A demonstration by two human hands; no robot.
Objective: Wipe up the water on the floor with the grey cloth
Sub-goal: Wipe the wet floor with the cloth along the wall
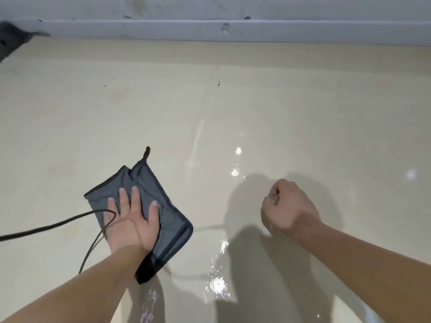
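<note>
The grey cloth (pixel 149 183), folded with a dark hem and a small hanging loop, lies flat on the cream floor (pixel 163 101) at lower left. My left hand (pixel 133 220) presses on it with straight, spread fingers. Shiny water (pixel 219 285) glints on the floor just right of the cloth, running from near the bottom edge up toward the middle. My right hand (pixel 288 206) is curled into a fist resting on the floor to the right of the wet patch, holding nothing that I can see.
A thin black cable (pixel 58 223) loops in from the left edge and crosses over my left wrist. A grey skirting board and wall (pixel 233 31) run along the far side. A dark object (pixel 9 40) sits at the top left corner.
</note>
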